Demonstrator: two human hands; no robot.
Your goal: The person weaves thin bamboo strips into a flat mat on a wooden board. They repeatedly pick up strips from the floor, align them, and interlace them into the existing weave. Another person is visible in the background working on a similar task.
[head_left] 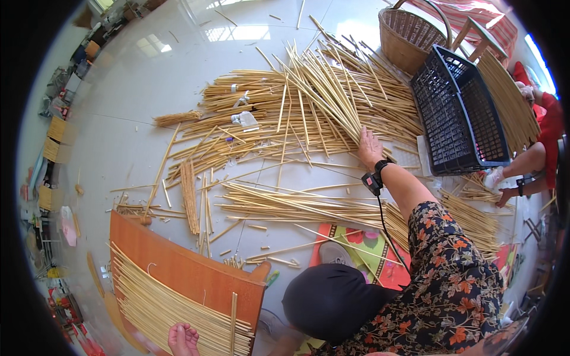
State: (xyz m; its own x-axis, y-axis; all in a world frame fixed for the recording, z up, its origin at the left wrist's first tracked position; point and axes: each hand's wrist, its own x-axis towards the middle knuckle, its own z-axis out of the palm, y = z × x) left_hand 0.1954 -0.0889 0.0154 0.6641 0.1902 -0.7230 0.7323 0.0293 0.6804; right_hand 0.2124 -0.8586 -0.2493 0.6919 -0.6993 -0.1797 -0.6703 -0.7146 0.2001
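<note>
My right hand, with a strapped, cabled device on its wrist, reaches far forward. Its fingers close over the near end of a slanting bunch of straw-coloured stalks. That bunch lies on a wide heap of similar stalks on the floor. At the lower edge, my left hand hovers by a row of stalks laid side by side. Its fingers are curled; whether anything small is between them is hidden. The row rests on an orange-brown wooden board, with thin thread loops showing.
A dark plastic crate and a wicker basket stand at the right. Beyond the crate, a co-worker's hand is near more stalks. A small bundle and cut pieces lie between the board and heap. A colourful mat lies near my shoe.
</note>
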